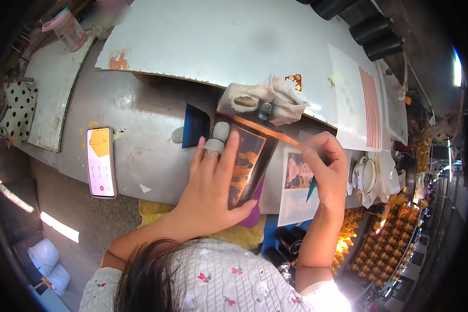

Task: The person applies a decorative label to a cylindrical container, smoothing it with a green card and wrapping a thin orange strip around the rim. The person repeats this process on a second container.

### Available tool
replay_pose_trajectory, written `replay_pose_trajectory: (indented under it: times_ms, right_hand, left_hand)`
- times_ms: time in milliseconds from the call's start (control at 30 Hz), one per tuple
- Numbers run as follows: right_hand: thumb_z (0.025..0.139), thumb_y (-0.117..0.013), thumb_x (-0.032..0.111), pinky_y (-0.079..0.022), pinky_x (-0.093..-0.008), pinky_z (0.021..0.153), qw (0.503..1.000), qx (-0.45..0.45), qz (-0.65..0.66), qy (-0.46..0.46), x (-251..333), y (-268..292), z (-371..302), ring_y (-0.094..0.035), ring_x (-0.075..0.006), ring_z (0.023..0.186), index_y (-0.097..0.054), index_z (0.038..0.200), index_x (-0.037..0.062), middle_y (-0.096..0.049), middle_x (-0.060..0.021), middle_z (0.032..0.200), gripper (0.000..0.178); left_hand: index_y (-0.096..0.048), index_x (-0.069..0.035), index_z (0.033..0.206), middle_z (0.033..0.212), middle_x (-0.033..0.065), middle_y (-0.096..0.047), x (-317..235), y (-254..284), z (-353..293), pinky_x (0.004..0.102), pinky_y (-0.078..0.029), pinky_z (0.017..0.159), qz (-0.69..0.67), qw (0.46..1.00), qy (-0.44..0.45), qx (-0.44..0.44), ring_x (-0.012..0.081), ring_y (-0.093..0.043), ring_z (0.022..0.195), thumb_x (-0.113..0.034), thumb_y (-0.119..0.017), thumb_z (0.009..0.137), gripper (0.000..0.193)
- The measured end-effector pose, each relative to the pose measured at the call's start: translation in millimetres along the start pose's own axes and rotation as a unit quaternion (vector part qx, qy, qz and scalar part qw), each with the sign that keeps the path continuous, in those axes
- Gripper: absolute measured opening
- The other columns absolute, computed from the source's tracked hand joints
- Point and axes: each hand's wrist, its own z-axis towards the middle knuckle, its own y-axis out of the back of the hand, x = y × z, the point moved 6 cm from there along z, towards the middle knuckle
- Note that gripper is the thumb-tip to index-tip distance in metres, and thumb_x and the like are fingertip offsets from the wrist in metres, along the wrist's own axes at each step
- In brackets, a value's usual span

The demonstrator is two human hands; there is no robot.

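Note:
A dark, glossy vessel with a gold picture panel [248, 156] lies tilted on the bench in front of me. My left hand [205, 182] grips it from the left side, fingers stretched along it and thumb at its near end. Grey wraps [221, 131] cover some of those fingertips. A thin orange strip [265, 128] runs across the vessel's far end to my right hand [325, 169], which pinches its end. Below the right hand's fingers a green pointed thing [311, 189] sticks out; its other end is hidden. Beyond the vessel sits a crumpled beige cloth [288, 104] with a black knob [265, 108].
A lit phone [102, 162] and a dark blue piece [195, 127] lie to the left. A printed picture sheet [299, 179] lies near the right hand, beside a white cup [364, 174]. Across the back runs a raised white board [218, 36]. Rows of golden ornaments [390, 239] fill the lower right.

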Motion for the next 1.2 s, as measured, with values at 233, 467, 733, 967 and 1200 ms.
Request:
replay_pose_trajectory:
  times_ms: [233,467,733,967,1200]
  right_hand:
    - [0.084,-0.071,0.0,-0.039,-0.0219,0.068,0.998,0.003,-0.017,0.063,41,-5,-5,-0.048,-0.0055,0.074,-0.06,0.085,0.0033,-0.055,0.0027,0.083,0.012]
    - [0.085,-0.071,0.001,-0.039,-0.0212,0.068,0.998,-0.01,-0.004,0.054,49,-2,-4,-0.048,-0.0051,0.072,-0.06,0.084,0.0036,-0.056,0.0032,0.081,0.011]
    - [0.089,-0.068,0.003,-0.039,-0.0201,0.068,1.0,-0.022,0.022,-0.006,8,9,-2,-0.048,-0.0032,0.074,-0.06,0.086,0.0047,-0.056,0.0048,0.083,0.009]
    - [0.089,-0.067,0.003,-0.039,-0.0199,0.069,0.998,-0.017,0.055,0.017,12,7,-1,-0.048,-0.0032,0.075,-0.06,0.087,0.0048,-0.055,0.005,0.084,0.008]
    - [0.089,-0.067,0.003,-0.039,-0.0203,0.071,0.998,-0.002,0.054,0.019,16,6,-1,-0.049,-0.0031,0.077,-0.06,0.088,0.0048,-0.056,0.0045,0.085,0.007]
  left_hand:
    - [-0.007,0.005,0.16,0.126,0.0232,-0.051,22,4,2,0.0654,-0.016,0.119,-0.062,0.997,-0.017,0.035,0.0437,-0.05,0.119,-0.04,-0.086,0.074,0.125]
    - [-0.011,0.004,0.16,0.142,0.025,-0.043,-6,3,14,0.0682,-0.009,0.119,0.062,0.998,-0.02,0.017,0.0448,-0.045,0.128,-0.043,-0.084,0.077,0.121]
    - [-0.02,0.002,0.16,0.144,0.0254,-0.041,-16,6,17,0.0692,-0.01,0.118,0.122,0.992,-0.029,-0.006,0.0423,-0.048,0.12,-0.038,-0.083,0.073,0.115]
    - [-0.021,0.001,0.16,0.148,0.0258,-0.038,-17,6,19,0.068,-0.012,0.119,0.14,0.99,-0.024,0.0,0.042,-0.048,0.12,-0.036,-0.084,0.07,0.116]
    - [-0.023,0.001,0.159,0.146,0.0247,-0.041,-16,7,20,0.0675,-0.012,0.119,0.129,0.991,-0.032,-0.011,0.0412,-0.047,0.12,-0.035,-0.084,0.069,0.115]
